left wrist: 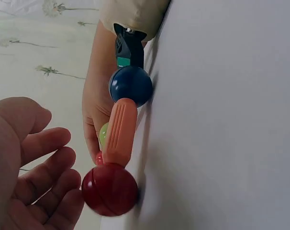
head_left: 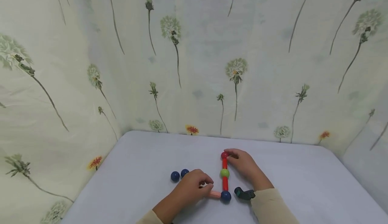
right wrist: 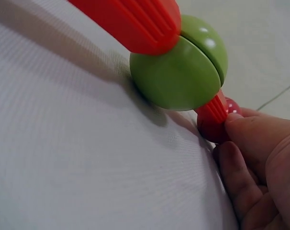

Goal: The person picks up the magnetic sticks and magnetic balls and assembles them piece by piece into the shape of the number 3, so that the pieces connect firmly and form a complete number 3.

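Observation:
A chain of toy balls and rods lies in an L on the white table. My right hand [head_left: 244,165] pinches the red ball [right wrist: 209,127] at its far end. From there a red rod [head_left: 224,163], a green ball [right wrist: 178,72] and a second red rod [head_left: 225,183] run to a dark blue ball [head_left: 225,196] at the corner. A ribbed salmon rod [left wrist: 120,132] joins that ball to another red ball [left wrist: 110,190]. Beside this last ball, my left hand [head_left: 192,185] has loosely bent fingers with nothing between them; it hides the ball in the head view.
Two loose dark blue balls, one in front [head_left: 175,176] and one partly behind the left hand [head_left: 185,173], lie to the left. A black wrist device [head_left: 245,193] sits at my right cuff. A floral curtain [head_left: 197,65] hangs behind the table [head_left: 136,183].

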`<state>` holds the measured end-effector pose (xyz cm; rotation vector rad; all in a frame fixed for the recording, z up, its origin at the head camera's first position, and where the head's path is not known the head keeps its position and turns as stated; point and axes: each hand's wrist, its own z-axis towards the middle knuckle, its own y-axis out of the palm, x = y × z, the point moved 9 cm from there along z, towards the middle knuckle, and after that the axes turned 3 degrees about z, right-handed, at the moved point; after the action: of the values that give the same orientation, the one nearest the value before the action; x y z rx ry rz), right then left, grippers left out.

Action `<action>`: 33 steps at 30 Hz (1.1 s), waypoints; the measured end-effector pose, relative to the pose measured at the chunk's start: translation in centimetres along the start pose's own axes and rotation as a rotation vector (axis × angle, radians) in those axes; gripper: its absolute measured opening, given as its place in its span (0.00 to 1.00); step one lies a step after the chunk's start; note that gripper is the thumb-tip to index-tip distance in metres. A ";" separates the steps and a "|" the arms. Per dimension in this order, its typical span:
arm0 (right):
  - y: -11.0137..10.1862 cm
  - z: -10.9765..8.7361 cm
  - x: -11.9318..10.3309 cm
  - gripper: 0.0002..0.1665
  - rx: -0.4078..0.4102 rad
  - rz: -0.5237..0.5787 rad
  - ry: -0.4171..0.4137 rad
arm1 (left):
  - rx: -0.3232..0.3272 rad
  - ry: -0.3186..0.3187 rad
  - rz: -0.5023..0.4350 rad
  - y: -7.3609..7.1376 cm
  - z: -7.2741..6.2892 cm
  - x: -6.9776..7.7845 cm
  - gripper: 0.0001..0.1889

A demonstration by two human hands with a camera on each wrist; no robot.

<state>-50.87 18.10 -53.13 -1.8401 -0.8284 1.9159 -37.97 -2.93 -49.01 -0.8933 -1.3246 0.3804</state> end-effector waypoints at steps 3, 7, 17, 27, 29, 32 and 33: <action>-0.1 -0.1 0.0 0.23 -0.005 0.003 0.001 | -0.002 -0.006 0.002 -0.5 -1.2 -0.5 0.05; -0.3 0.0 0.1 0.23 0.007 0.016 -0.007 | 0.014 -0.027 0.033 -1.8 -2.5 -1.7 0.03; -0.3 0.0 0.2 0.23 0.013 0.029 -0.010 | -0.024 -0.146 0.015 -3.5 -4.6 -5.0 0.04; -0.4 -0.9 -1.2 0.22 0.015 0.030 -0.044 | -0.065 -0.115 0.007 -4.3 -7.0 -7.1 0.06; -0.3 -1.0 -1.2 0.22 0.016 0.019 -0.040 | -0.075 -0.116 -0.007 -4.4 -7.4 -7.7 0.06; -0.3 -0.9 -1.1 0.23 0.018 0.011 -0.035 | -0.097 -0.137 -0.016 -4.4 -7.5 -8.5 0.06; -0.2 -0.9 -1.0 0.23 0.018 0.013 -0.031 | -0.103 -0.142 -0.018 -4.4 -7.5 -8.7 0.06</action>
<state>-49.97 17.80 -52.18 -1.8135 -0.8086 1.9581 -34.06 -14.36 -51.46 -0.9538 -1.4926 0.3698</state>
